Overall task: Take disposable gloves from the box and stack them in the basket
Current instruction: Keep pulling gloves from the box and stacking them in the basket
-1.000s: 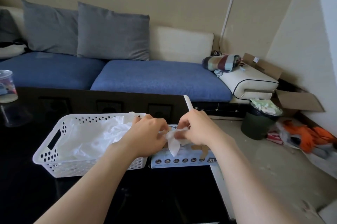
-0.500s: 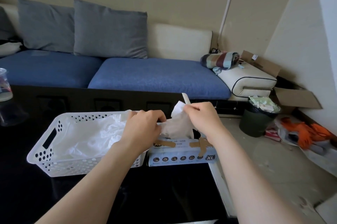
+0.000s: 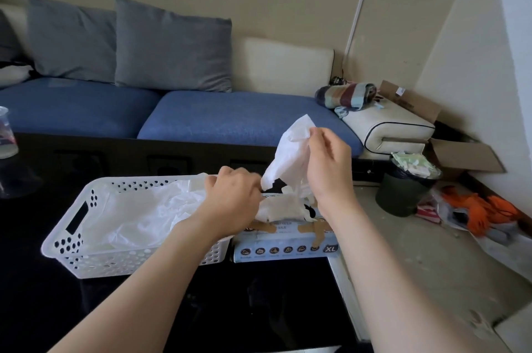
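A thin white disposable glove (image 3: 288, 157) hangs above the glove box (image 3: 288, 249), pinched at its top edge by my right hand (image 3: 326, 162). My left hand (image 3: 233, 194) grips the glove's lower corner right above the box opening, where more white gloves bulge out. The box is light blue with an XL mark and sits on the black table. Left of it, touching the box, stands a white perforated basket (image 3: 72, 249) holding several crumpled clear-white gloves (image 3: 144, 214).
A clear plastic cup (image 3: 7, 134) stands at the table's far left. A blue sofa with grey cushions (image 3: 172, 44) runs behind the table. To the right on the floor are a dark bin (image 3: 403, 191), cardboard boxes and orange clutter (image 3: 483, 211). The table's right edge lies beside the box.
My right hand has risen up and to the right, drawing the glove out of the box. My left hand has stayed low near the box opening.
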{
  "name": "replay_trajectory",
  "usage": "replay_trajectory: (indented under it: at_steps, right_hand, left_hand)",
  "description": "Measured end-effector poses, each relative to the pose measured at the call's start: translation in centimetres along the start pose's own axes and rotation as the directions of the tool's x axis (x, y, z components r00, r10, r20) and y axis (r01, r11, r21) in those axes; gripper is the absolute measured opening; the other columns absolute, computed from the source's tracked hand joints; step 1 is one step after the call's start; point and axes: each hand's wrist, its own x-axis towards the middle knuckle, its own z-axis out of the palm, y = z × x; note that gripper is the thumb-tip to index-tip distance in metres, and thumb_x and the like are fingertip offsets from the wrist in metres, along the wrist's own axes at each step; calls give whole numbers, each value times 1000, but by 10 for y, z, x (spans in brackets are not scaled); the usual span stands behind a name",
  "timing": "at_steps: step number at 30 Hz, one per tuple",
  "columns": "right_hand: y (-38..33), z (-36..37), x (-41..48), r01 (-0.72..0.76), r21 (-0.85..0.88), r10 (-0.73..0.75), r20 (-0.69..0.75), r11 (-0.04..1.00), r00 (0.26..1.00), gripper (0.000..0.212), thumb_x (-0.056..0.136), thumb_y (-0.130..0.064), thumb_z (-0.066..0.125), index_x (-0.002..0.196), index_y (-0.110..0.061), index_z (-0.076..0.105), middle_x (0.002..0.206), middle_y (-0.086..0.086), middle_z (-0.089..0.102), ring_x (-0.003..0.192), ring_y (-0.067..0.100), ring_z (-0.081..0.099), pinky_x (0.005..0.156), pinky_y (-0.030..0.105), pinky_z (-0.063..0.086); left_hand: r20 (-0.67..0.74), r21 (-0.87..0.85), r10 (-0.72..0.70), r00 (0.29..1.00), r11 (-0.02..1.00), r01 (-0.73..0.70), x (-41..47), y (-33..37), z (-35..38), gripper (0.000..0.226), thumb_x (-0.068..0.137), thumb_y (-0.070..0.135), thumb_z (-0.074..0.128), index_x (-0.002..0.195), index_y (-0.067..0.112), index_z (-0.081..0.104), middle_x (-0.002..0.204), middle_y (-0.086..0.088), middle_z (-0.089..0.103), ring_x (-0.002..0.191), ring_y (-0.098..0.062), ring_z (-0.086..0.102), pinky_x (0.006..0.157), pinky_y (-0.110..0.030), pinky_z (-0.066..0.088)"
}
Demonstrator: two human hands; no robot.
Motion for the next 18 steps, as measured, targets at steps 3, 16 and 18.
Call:
replay_trajectory:
  at_steps: [3,16,18]
  right_hand:
    - [-2,10,-2,-134,104,121,120,986,985,31,110,-30,52,95,-11,72,91,11,66,85,12,59,79,28,47]
    - [-14,39,-17,-472,32,375,561,881,738,43,89,-50,59,93,-14,82,90,12,74,81,32,65,81,44,53]
    - [-21,42,-22,-405,-61,351,626,912,696,38,90,-64,67,91,-30,85,95,3,80,93,27,74,90,43,56]
  left_hand:
    - [-7,-679,-178,984,723,126,0,5,-21,43,87,31,38,98,11,75,94,4,75,92,-22,66,84,-38,47]
    - [12,-890,-350,937,424,170,-14,-27,-60,14,85,26,74,84,13,69,82,-5,68,76,-25,60,70,-43,41]
    - [8,-876,-324,946,454,163,-19,-29,-65,24,86,29,74,90,6,70,83,-10,68,75,-25,59,70,-45,38]
